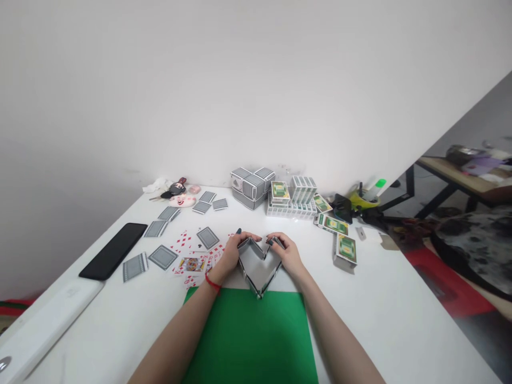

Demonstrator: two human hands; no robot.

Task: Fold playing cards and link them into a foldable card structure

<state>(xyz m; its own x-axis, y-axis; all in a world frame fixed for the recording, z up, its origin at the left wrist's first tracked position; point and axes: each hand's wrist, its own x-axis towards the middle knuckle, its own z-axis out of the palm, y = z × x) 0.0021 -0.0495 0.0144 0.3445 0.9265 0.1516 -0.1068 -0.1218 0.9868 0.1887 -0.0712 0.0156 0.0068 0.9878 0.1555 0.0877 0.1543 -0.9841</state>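
A hollow heart-shaped frame of folded grey-backed playing cards (269,284) stands at the middle of the table, its point toward me. My left hand (235,249) grips its left lobe, fingers bent round the top edge. On the right lobe, my right hand (289,255) pinches the wall near the notch with thumb and fingers. Under the point begins a green sheet (252,336). Face-up red-suited playing cards (193,265) lie spread beside my left wrist, with a face-down card (207,238) above them.
Against the wall stand a folded-card block (253,186) and stacked card boxes (292,209). More boxes (345,250) lie right. Left are loose cards (163,257), a black phone (114,250) and a long white device (60,314). A yellow pen holder (364,201) stands back right.
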